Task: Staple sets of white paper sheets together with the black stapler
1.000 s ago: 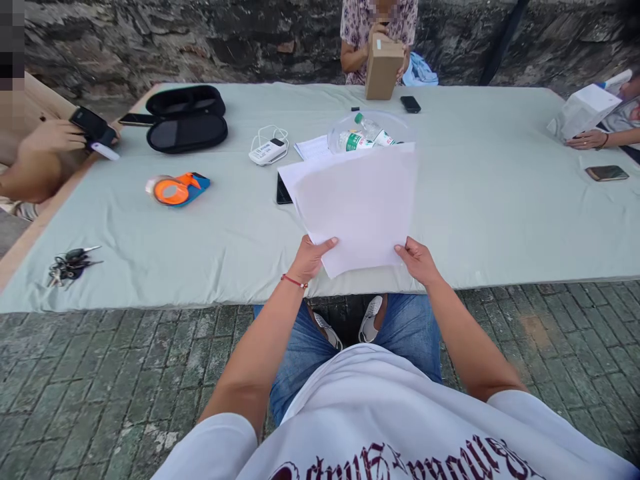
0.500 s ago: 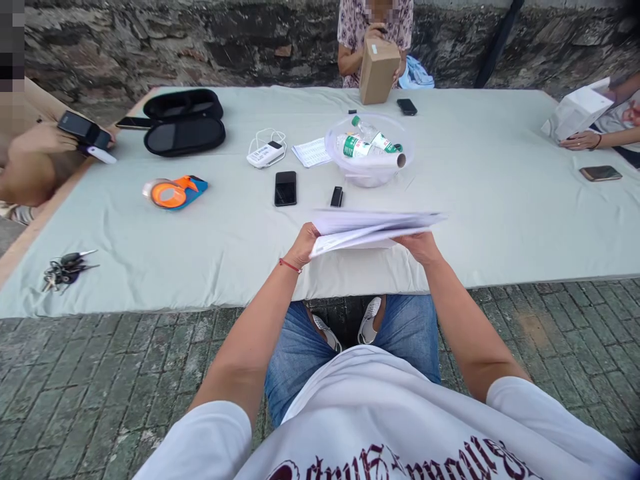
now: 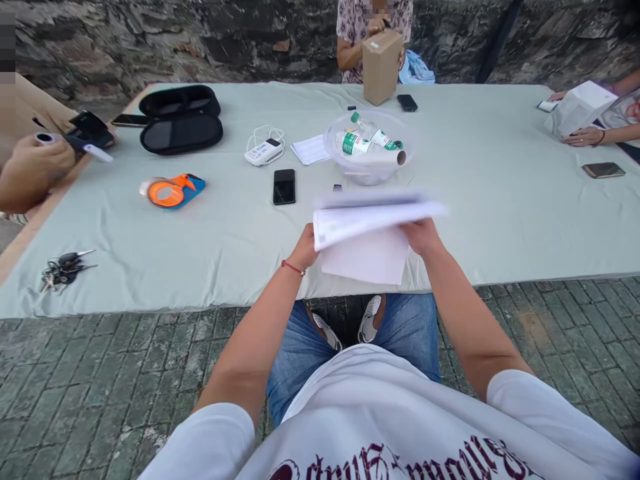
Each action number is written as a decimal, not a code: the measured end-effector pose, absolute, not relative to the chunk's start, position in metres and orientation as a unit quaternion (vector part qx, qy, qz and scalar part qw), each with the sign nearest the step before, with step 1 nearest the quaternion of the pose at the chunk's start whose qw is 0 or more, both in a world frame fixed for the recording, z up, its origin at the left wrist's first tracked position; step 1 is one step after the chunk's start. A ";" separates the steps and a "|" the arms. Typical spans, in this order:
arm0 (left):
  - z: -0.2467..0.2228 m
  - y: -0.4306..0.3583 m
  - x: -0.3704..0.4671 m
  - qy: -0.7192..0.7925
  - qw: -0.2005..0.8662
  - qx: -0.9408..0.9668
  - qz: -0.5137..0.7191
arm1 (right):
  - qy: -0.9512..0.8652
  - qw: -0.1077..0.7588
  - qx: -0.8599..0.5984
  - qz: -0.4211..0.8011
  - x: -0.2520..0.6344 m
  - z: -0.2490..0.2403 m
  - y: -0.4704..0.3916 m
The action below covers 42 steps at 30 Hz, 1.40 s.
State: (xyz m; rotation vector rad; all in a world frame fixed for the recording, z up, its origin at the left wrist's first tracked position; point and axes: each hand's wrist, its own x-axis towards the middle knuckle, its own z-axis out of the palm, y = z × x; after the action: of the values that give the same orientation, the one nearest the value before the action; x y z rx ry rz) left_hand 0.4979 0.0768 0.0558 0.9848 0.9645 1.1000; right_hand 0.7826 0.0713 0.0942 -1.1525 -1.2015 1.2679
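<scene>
Above the near edge of the table, several white paper sheets [image 3: 360, 227] are held between my two hands, their far edges blurred by motion. My left hand [image 3: 305, 248] grips the left edge, with a red bracelet on the wrist. On the other side my right hand [image 3: 424, 235] is closed on the right edge, its fingers partly hidden by the paper. One sheet hangs lower than the others, toward me. Just beyond the papers lies a small black object [image 3: 338, 187], mostly covered by them. A black phone [image 3: 285, 187] rests to the left.
Cloth-covered table [image 3: 240, 267] holds a clear basin [image 3: 370, 175] of bottles, a white power bank [image 3: 264, 153], a printed sheet [image 3: 311, 150], an orange-blue tape dispenser [image 3: 173, 191], keys [image 3: 64, 268] and a black case [image 3: 181, 133]. Across it, a person holds a cardboard box [image 3: 381, 70]. Others' hands are left and right.
The papers have tilted and spread, and a lower sheet now shows beneath them. They cover more of the small black object. At left, a co-worker's hand has shifted on a dark device.
</scene>
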 end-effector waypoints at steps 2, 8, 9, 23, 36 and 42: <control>0.063 0.064 0.501 0.441 0.668 0.385 0.460 | -0.452 0.497 -0.502 0.544 0.778 0.092 0.068; 0.025 0.009 0.512 0.475 0.774 0.195 0.372 | -0.365 0.357 -0.580 0.635 0.773 0.048 0.040; 0.015 0.002 0.514 0.494 0.768 0.178 0.367 | -0.365 0.343 -0.588 0.636 0.774 0.038 0.036; -0.002 -0.005 0.515 0.517 0.774 0.119 0.346 | -0.378 0.391 -0.613 0.574 0.781 -0.006 0.027; 0.004 -0.025 0.518 0.507 0.740 0.189 0.398 | -0.577 0.318 -0.678 0.325 0.787 -0.001 0.049; 0.015 -0.025 0.517 0.478 0.719 0.306 0.402 | -0.716 0.374 -0.555 0.199 0.790 0.046 0.102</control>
State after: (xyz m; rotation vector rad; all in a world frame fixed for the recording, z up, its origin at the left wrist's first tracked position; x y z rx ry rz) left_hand 0.5169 -0.0248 0.0153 0.6757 1.0571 0.8882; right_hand 0.7904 0.1021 0.0465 -1.4208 -1.8338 0.5107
